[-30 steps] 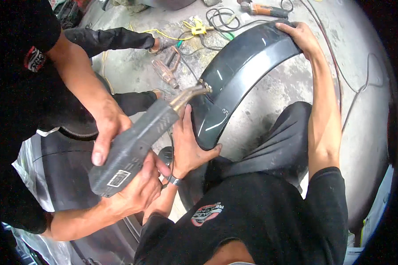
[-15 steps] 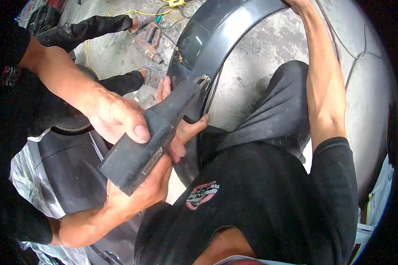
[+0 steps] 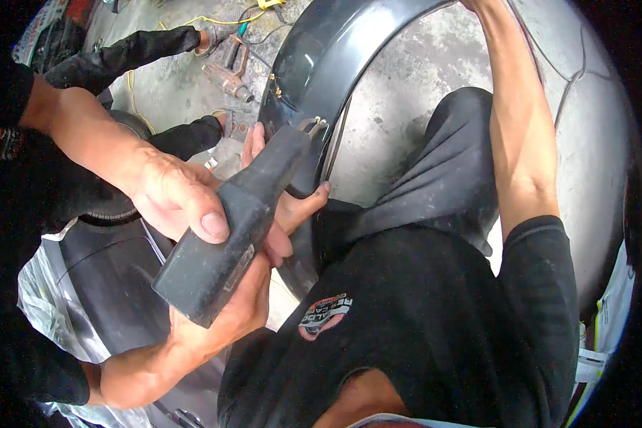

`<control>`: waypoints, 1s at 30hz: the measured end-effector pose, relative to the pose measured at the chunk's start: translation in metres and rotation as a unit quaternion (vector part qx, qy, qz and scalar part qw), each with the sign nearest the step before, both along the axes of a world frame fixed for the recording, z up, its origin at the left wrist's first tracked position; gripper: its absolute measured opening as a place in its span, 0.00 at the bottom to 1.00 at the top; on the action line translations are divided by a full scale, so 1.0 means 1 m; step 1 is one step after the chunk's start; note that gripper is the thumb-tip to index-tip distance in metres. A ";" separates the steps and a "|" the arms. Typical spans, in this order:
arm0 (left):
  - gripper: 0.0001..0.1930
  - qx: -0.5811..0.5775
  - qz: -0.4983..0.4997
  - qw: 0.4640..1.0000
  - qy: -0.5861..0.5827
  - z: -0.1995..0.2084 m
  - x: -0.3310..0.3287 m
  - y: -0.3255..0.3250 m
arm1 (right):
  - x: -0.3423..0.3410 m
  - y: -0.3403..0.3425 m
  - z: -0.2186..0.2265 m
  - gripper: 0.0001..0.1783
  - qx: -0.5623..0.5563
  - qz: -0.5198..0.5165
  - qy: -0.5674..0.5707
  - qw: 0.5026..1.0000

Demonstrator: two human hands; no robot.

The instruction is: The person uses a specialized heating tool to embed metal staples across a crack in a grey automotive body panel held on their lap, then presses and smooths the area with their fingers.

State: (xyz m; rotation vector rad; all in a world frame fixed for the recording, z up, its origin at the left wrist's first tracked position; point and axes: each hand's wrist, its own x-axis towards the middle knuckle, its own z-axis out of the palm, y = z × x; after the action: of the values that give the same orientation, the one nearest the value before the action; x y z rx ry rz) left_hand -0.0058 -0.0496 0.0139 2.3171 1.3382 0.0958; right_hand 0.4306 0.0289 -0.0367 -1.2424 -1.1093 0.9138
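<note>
A dark, glossy curved wheel-arch trim (image 3: 378,36) runs from upper right down to the middle. My right hand (image 3: 474,3), mostly cut off by the top edge, grips its upper end. Low on the trim, my left hand (image 3: 301,212) holds it, thumb on one side and fingertips on the other; its palm and wrist are hidden. A co-worker's two hands, one above (image 3: 185,203) and one below (image 3: 239,299), clasp a black hand-held tool (image 3: 225,235). The tool's small metal prongs (image 3: 317,127) are at the trim's surface, close to my left hand.
A heat gun (image 3: 228,80) lies on the stained concrete floor, near cables and a yellow cord (image 3: 192,20). Another person's leg (image 3: 125,55) stretches in at upper left. A large grey panel (image 3: 592,157) stands at the right. Clear plastic sheeting (image 3: 46,292) hangs at the left beside a dark panel (image 3: 110,274).
The trim, tool and nearby hands have shifted slightly left in the picture, as has the floor behind them. Both my hands keep their places on the trim, and the tool tip stays at it.
</note>
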 end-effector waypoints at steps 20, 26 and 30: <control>0.45 0.040 -0.062 0.997 0.006 -0.005 0.000 0.009 | -0.004 0.001 0.003 0.18 -0.020 -0.017 -0.038 0.999; 0.46 0.034 -0.047 0.998 0.034 0.002 0.002 0.008 | -0.009 0.001 0.007 0.18 -0.023 -0.015 -0.049 0.998; 0.48 0.001 -0.014 1.000 0.014 -0.004 0.001 0.007 | -0.009 0.000 0.009 0.19 -0.048 -0.018 -0.055 0.997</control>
State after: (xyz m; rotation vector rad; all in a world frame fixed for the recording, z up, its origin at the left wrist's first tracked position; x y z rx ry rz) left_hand -0.0048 -0.0430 0.0101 2.3471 1.3188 0.0550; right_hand 0.4213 0.0292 -0.0281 -1.4009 -1.1365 0.8898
